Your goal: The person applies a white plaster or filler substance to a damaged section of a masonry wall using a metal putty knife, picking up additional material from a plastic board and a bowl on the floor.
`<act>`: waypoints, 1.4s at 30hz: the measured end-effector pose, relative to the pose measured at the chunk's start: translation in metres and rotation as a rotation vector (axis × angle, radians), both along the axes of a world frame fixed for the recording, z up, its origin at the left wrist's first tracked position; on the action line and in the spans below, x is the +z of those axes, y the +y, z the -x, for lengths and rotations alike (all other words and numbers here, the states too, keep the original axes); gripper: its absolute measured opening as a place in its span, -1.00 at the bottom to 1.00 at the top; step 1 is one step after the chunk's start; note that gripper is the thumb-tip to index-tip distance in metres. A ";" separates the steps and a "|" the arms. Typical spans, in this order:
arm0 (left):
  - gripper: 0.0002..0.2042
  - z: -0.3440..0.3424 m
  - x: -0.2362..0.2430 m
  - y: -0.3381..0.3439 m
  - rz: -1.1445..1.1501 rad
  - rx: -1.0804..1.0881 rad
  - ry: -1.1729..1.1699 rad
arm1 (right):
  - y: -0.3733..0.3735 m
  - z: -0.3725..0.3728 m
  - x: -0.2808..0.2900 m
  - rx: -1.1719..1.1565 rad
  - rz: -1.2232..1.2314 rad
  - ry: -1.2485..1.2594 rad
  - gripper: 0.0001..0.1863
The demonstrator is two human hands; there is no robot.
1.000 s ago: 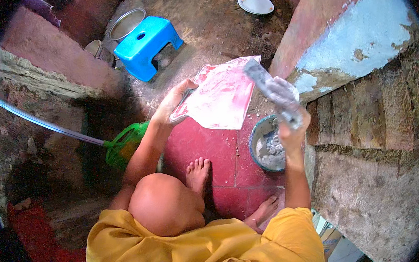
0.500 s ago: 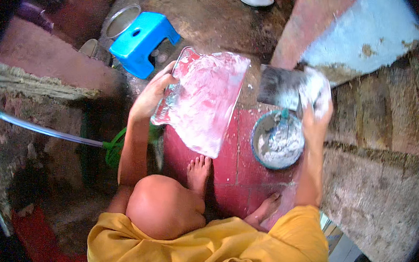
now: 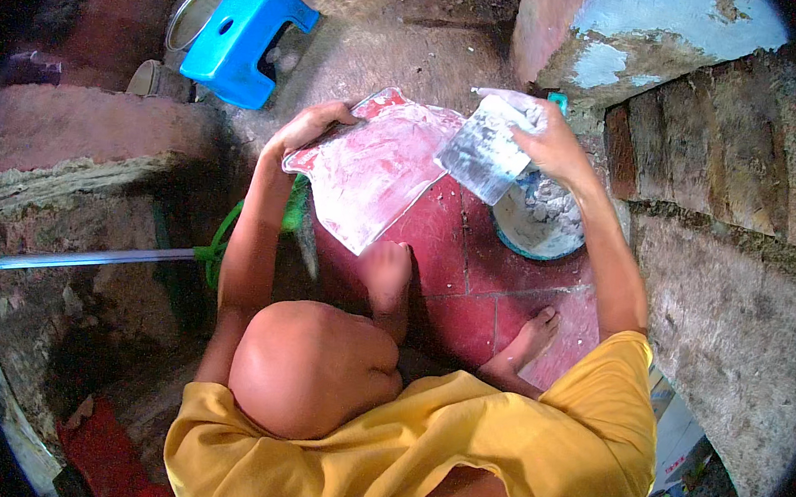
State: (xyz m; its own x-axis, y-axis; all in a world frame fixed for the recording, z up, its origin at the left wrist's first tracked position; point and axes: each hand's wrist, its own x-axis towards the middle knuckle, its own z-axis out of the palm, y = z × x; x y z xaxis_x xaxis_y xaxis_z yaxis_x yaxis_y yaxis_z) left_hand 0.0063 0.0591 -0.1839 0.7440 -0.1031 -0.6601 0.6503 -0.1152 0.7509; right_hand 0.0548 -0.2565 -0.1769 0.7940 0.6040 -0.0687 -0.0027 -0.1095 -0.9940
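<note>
My left hand [image 3: 312,128] grips the far left edge of a red tray-like sheet [image 3: 376,167] with a pale, uneven rim, its face smeared with white paste. My right hand [image 3: 557,149] is closed on a flat, rectangular metal scraper [image 3: 481,169], also caked with white paste. The scraper's left edge lies at or just over the sheet's right edge; whether they touch I cannot tell. Below the scraper and right hand stands a bowl with a teal rim [image 3: 533,256], holding lumpy white paste [image 3: 560,214] and partly hidden by them.
A blue plastic stool [image 3: 246,36] stands far left, with a round clear-rimmed item [image 3: 197,13] behind it. Rough ledges flank both sides. A green item on a pale pole [image 3: 88,262] lies left. My bare feet [image 3: 529,341] rest on red tiles [image 3: 476,325].
The scraper has moved left from above the bowl to the sheet's right edge, turning as it came. The sheet has tilted and shifted slightly left. The whole view has also shifted.
</note>
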 end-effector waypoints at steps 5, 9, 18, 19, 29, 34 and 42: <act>-0.70 -0.002 -0.051 0.026 0.113 -0.045 0.129 | 0.012 0.016 -0.011 0.130 -0.090 -0.099 -0.61; -0.65 0.009 -0.105 0.039 0.235 -0.079 -0.083 | 0.013 0.044 0.009 0.163 -0.034 0.036 -0.46; -0.82 0.071 -0.022 0.001 0.052 0.400 0.034 | -0.054 0.047 0.111 -0.885 -0.591 -0.487 -0.52; -0.82 0.073 -0.023 0.003 0.050 0.397 0.033 | -0.061 0.052 0.109 -1.040 -0.609 -0.463 -0.57; -0.76 0.083 -0.004 -0.025 -0.009 0.289 -0.072 | -0.033 -0.016 0.085 -1.683 -0.078 -0.980 -0.63; -0.75 0.082 -0.028 -0.004 -0.056 0.182 -0.099 | -0.027 -0.024 0.103 -1.730 -0.090 -1.037 -0.67; -0.71 0.085 -0.025 -0.005 -0.095 0.182 -0.093 | -0.026 -0.027 0.124 -1.658 -0.154 -1.091 -0.57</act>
State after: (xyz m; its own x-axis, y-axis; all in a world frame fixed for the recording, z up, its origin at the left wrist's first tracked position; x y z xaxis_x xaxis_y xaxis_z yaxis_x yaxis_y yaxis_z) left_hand -0.0791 0.0543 -0.2090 0.8029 0.0976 -0.5880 0.5951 -0.0756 0.8001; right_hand 0.0818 -0.2820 -0.0531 0.1469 -0.6814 0.7170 0.5119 -0.5679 -0.6445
